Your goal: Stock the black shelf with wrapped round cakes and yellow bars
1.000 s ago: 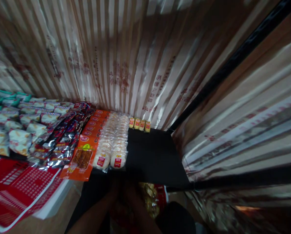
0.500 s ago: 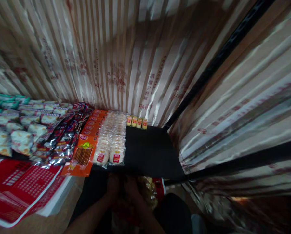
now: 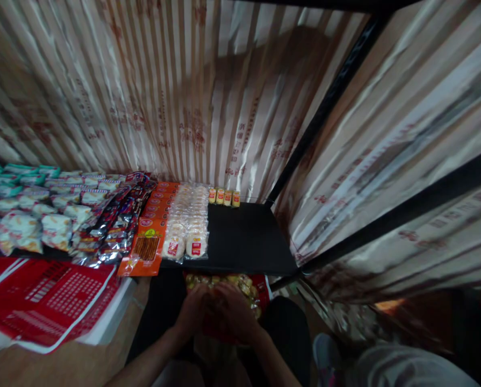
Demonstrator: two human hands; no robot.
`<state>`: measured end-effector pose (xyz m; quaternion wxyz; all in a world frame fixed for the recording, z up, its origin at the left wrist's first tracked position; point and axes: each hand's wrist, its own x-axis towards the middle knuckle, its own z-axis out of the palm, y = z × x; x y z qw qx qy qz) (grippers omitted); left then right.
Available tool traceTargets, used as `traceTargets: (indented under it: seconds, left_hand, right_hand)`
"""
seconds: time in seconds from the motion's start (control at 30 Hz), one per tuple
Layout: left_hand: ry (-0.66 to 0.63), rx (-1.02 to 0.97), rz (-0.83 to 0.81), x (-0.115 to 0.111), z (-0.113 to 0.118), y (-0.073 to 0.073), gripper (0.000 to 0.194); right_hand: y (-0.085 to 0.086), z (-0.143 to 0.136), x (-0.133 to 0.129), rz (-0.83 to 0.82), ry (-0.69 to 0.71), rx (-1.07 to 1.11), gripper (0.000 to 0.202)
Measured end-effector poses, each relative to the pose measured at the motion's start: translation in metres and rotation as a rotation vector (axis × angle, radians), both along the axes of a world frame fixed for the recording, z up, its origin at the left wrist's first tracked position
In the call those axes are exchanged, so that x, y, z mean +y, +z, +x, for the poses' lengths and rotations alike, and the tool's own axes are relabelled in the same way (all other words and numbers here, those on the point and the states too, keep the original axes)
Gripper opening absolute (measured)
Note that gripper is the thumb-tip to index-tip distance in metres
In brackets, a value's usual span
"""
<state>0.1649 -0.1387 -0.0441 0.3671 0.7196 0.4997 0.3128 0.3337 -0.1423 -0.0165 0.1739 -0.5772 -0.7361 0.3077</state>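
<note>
Between my knees, below the shelf's front edge, is a red snack bag (image 3: 244, 287) with small yellowish wrapped pieces showing in it. My left hand (image 3: 195, 305) is closed on the bag's near left part. Close beside it, almost touching, my right hand (image 3: 234, 307) is closed on the bag too. Dim light and blur hide the exact finger positions. On the black shelf (image 3: 244, 236) above, several small yellow packs (image 3: 224, 197) stand in a row at the back. To their left are two rows of round white crackers in clear wrappers (image 3: 186, 228).
Further left lie orange snack packets (image 3: 146, 236), dark shiny packets (image 3: 111, 226) and white snack bags (image 3: 57, 231). A red printed package (image 3: 63, 301) on a white box lies front left. Black metal posts (image 3: 324, 113) and striped sheeting (image 3: 163, 97) enclose the shelf. A shoe (image 3: 324, 352) shows lower right.
The view has shifted, and my hands and the snack bag now show more fully. More of the bag's yellowish contents is in sight. Pale grey cloth has appeared at lower right.
</note>
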Motion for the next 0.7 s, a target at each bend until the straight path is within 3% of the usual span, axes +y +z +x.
traceTargets:
  seconds: [0.2, 0.33, 0.4, 0.5, 0.7]
  left_hand:
    - [-0.084, -0.09, 0.105, 0.013, -0.001, 0.044, 0.028]
    - [-0.157, -0.094, 0.142, 0.031, -0.001, 0.074, 0.023]
    - [-0.1, -0.119, 0.117, 0.041, 0.001, 0.085, 0.02]
    - [-0.047, -0.157, 0.098, 0.052, 0.008, 0.092, 0.019]
    - [0.11, -0.324, 0.01, 0.063, 0.035, 0.089, 0.033]
  right_hand:
    - [0.036, 0.012, 0.011, -0.051, 0.055, 0.005, 0.05]
    - [0.061, 0.016, 0.013, -0.052, 0.009, 0.094, 0.049]
    - [0.067, 0.017, 0.015, -0.027, -0.06, 0.145, 0.044]
    - [0.066, 0.018, 0.019, 0.037, -0.154, 0.174, 0.039]
    - [0.061, 0.018, 0.029, 0.154, -0.256, 0.124, 0.038]
